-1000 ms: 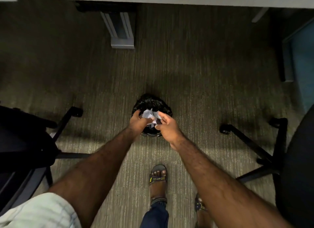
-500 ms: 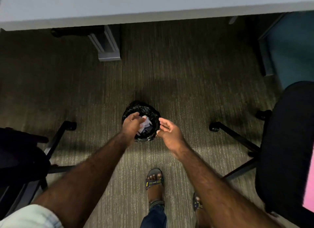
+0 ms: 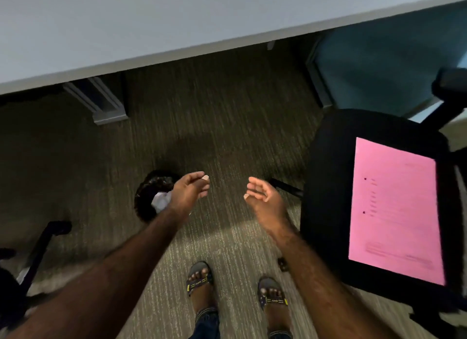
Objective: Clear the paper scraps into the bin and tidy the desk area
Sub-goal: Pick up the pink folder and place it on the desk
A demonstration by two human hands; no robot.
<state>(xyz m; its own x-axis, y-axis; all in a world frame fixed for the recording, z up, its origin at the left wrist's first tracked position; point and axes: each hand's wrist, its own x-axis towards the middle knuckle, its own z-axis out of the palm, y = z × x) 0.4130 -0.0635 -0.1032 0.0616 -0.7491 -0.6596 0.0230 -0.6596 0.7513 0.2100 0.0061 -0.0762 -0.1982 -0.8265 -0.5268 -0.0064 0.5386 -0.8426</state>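
Note:
A small bin (image 3: 149,189) lined with a black bag stands on the carpet, left of centre. White crumpled paper scraps (image 3: 161,201) lie inside it. My left hand (image 3: 190,192) hovers at the bin's right rim, partly covering it, fingers loosely curled and holding nothing. My right hand (image 3: 262,197) is further right over bare carpet, palm turned inward, fingers apart and empty.
A grey desk top (image 3: 151,22) spans the top, its leg (image 3: 101,103) at upper left. A black office chair (image 3: 328,187) at right carries a pink printed sheet (image 3: 394,207). Another chair's base (image 3: 43,240) is at lower left. My sandalled feet (image 3: 199,280) stand on the carpet.
Both hands let the paper scraps fall into the bin, then lifted away and spread apart to the right. My view swung right, bringing the chair with the pink sheet into view.

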